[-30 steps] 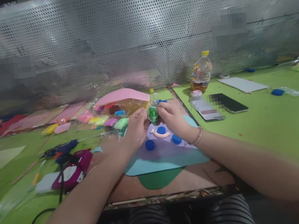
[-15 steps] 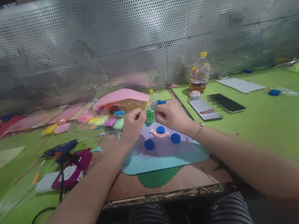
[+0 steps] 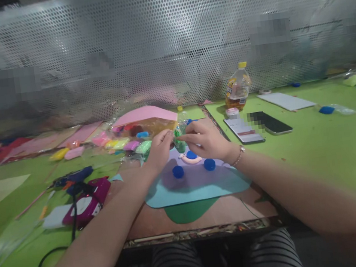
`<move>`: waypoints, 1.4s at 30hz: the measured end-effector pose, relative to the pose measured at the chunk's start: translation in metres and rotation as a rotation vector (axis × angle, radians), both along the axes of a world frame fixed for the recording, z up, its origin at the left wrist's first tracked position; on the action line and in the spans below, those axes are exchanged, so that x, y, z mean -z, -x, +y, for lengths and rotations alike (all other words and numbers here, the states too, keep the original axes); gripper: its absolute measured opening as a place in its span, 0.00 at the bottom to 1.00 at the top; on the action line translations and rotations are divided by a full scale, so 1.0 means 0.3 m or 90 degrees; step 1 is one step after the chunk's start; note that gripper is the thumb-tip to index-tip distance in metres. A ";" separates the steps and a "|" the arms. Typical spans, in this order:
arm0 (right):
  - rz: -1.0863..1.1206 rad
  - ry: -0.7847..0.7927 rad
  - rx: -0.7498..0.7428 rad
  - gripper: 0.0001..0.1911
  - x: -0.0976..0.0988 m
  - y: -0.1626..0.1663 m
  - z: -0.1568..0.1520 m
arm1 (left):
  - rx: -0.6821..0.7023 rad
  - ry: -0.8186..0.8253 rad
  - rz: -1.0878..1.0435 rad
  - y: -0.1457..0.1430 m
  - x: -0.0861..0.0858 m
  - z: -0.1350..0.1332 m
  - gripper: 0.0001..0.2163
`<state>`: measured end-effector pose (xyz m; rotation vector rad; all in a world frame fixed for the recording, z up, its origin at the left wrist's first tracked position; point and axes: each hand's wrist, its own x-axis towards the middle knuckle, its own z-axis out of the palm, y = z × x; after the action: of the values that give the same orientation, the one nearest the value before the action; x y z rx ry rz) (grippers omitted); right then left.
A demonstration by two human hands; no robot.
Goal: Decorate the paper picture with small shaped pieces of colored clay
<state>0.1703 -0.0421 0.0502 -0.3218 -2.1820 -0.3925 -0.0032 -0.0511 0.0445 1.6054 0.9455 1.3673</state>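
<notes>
In the head view my left hand [image 3: 161, 149] is closed, pinching the edge of a small clear packet of green modelling clay [image 3: 180, 145]. My right hand [image 3: 206, 141] comes in from the other side, its thumb and fingertips drawn together at the packet's upper part. Below both hands lies a light blue sheet [image 3: 198, 191] with a lilac area on it. Several round blue clay pieces [image 3: 178, 172] sit on the lilac, along with a curved pale pink strip [image 3: 194, 160] that has a small white end. A dark green shape [image 3: 190, 211] shows under the sheet's near edge.
Clay packets [image 3: 117, 144] and a pink sheet [image 3: 145, 115] lie behind on the left. Nearer are a glue gun [image 3: 76, 176] and a magenta device [image 3: 99, 195] with a black cable. On the right stand a bottle [image 3: 237, 88] and two phones [image 3: 244, 130]. A perforated metal panel [image 3: 159, 36] rises behind.
My right hand has loosened from a tight fist to longer, straighter fingers and moved slightly left onto the packet. My left hand keeps its pinch, nearly unmoved.
</notes>
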 end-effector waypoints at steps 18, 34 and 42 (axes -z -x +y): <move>-0.089 0.057 0.141 0.14 -0.007 -0.001 -0.004 | 0.044 0.032 -0.008 0.000 -0.009 0.002 0.16; -0.040 0.209 0.001 0.13 -0.012 -0.003 0.004 | -0.135 -0.168 0.280 -0.002 -0.027 -0.035 0.13; -0.021 0.159 0.072 0.13 -0.012 0.003 -0.019 | -0.157 -0.205 0.295 0.006 -0.026 -0.030 0.14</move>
<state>0.1695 -0.0478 0.0539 -0.5818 -2.2549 -0.1863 -0.0049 -0.0602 0.0522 2.1687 1.2776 1.3895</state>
